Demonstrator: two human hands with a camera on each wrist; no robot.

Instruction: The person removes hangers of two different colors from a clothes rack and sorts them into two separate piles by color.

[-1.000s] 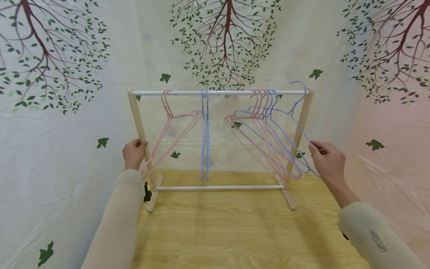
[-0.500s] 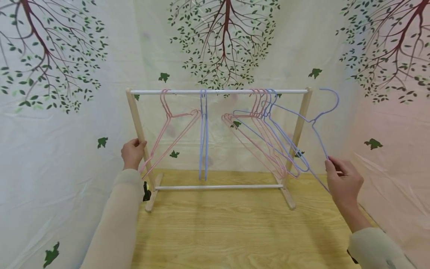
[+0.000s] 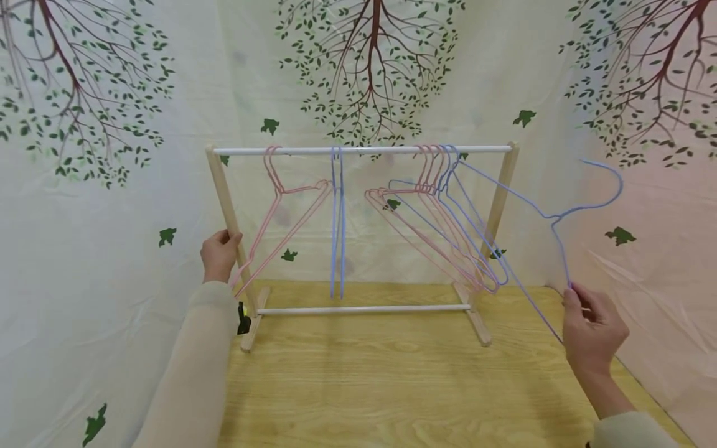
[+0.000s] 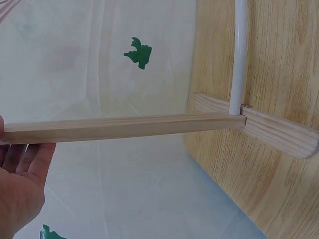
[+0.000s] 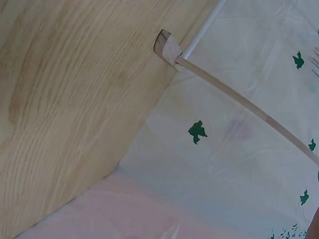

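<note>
In the head view my left hand (image 3: 220, 256) grips the left wooden post (image 3: 221, 190) of a small clothes rack. The left wrist view shows its fingers under that post (image 4: 119, 128). Out to the right, my right hand (image 3: 596, 323) pinches a blue wire hanger (image 3: 554, 218) by one sloping shoulder. That hanger is off the rod, tilted, its hook pointing up and right. Its far corner overlaps the hangers on the rack in this view. Only a sliver of the right hand (image 5: 314, 226) shows at the right wrist view's edge.
From the white top rod (image 3: 381, 150) hang two pink hangers (image 3: 279, 190) at left, two blue hangers (image 3: 342, 242) mid-left, and several pink and blue hangers (image 3: 444, 186) bunched at right. A black clamp (image 3: 243, 320) sits by the left foot. Wood-grain tabletop (image 3: 358, 386) lies below.
My right hand has drawn the blue hanger right, down and away from the rod's right end; its hook has swung clear of the post. The left hand keeps its grip on the post.
</note>
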